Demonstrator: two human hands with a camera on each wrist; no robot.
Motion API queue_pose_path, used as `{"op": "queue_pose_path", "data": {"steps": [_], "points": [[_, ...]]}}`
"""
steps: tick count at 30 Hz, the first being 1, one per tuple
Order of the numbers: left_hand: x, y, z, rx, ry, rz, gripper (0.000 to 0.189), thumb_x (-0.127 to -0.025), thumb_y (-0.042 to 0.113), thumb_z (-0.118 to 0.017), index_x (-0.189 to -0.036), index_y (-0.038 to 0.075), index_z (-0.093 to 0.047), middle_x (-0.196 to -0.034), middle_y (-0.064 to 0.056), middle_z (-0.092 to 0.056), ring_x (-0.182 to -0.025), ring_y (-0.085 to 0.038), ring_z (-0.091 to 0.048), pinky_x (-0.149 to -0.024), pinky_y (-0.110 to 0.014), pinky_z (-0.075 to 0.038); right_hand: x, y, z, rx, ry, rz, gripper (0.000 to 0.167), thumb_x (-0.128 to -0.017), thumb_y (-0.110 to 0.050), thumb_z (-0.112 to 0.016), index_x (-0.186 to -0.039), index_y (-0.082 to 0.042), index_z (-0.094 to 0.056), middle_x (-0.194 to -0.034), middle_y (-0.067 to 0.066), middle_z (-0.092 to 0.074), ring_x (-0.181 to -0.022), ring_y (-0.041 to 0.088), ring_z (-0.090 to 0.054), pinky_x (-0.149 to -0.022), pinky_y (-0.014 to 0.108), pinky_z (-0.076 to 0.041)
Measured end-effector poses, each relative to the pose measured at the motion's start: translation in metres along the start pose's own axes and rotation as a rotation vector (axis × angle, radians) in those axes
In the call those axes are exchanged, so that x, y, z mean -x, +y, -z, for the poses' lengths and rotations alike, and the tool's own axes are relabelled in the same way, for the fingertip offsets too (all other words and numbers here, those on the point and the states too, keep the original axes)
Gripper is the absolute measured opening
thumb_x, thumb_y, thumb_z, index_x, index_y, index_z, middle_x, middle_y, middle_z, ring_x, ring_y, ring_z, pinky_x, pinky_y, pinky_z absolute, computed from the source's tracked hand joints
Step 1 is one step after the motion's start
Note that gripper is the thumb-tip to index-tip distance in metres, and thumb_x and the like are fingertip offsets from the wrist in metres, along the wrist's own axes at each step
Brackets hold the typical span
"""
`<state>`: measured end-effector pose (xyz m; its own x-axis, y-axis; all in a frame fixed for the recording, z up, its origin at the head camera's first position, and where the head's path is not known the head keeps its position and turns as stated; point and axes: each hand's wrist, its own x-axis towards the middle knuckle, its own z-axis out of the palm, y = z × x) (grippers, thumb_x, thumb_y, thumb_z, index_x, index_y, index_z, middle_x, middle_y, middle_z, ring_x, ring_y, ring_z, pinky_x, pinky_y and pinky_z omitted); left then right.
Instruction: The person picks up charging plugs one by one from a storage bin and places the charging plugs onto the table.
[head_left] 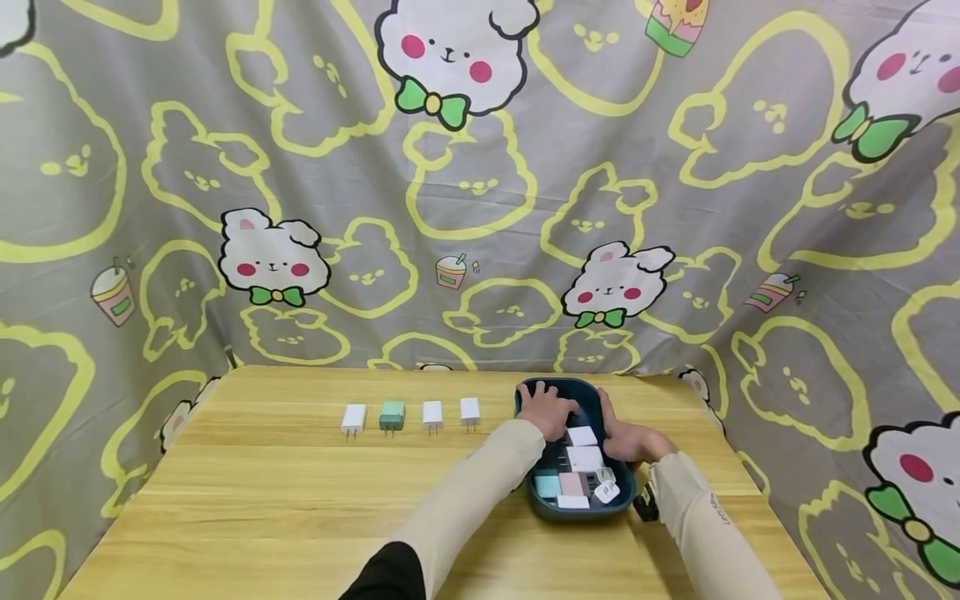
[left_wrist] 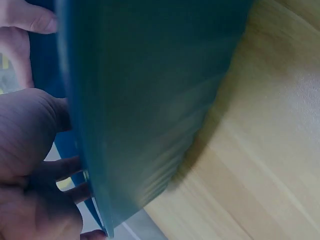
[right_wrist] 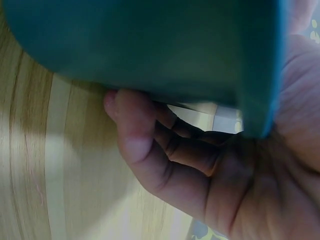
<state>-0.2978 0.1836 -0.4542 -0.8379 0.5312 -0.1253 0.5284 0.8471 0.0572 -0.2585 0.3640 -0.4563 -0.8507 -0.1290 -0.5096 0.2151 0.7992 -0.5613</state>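
Note:
A dark blue plastic basin stands on the table's right half, with several charger plugs inside: a white charger, a pink charger, a light blue charger and others. My left hand reaches over its left side into the far end, fingers spread near the rim; nothing shows in its fingers. With my right hand I hold the basin's right wall; in the right wrist view, curled fingers support it from outside and below.
Left of the basin, a row of chargers lies near the table's back edge: a white charger, a green charger, and two more white chargers, one of them closest to the basin. A patterned grey curtain encloses the wooden table.

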Motion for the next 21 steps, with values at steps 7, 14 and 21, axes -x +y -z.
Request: {"op": "queue_pose_path", "data": {"steps": [7,14,21], "points": [[0.002,-0.004,0.005,0.048,0.011,-0.011,0.038,-0.103,0.027,-0.059,-0.134,0.049,-0.060,-0.147,0.002,-0.054,-0.139,-0.028,-0.040,-0.117,-0.060,-0.028,0.000,0.000,-0.002,0.001,0.007,-0.008,0.102,-0.090,0.003,-0.043,-0.156,-0.020,0.032,-0.150,0.034,-0.023,-0.064,0.027,-0.055,-0.048,0.033,-0.043],[0.006,-0.009,0.010,0.093,0.058,-0.048,0.031,-0.099,0.027,-0.066,-0.128,0.039,-0.066,-0.139,-0.002,-0.057,-0.133,-0.028,-0.044,-0.111,-0.059,-0.034,0.000,-0.001,-0.003,-0.007,0.011,-0.014,0.103,-0.089,0.004,-0.043,-0.156,-0.020,0.031,-0.147,0.035,-0.023,-0.067,0.029,-0.058,-0.049,0.034,-0.045],[0.007,-0.012,0.012,0.092,0.093,-0.078,0.029,-0.093,0.029,-0.075,-0.120,0.032,-0.064,-0.138,-0.007,-0.057,-0.132,-0.030,-0.045,-0.107,-0.056,-0.038,0.000,-0.001,-0.003,-0.003,0.015,-0.013,0.104,-0.089,0.004,-0.045,-0.156,-0.020,0.031,-0.144,0.035,-0.026,-0.067,0.029,-0.058,-0.049,0.033,-0.044]]}}
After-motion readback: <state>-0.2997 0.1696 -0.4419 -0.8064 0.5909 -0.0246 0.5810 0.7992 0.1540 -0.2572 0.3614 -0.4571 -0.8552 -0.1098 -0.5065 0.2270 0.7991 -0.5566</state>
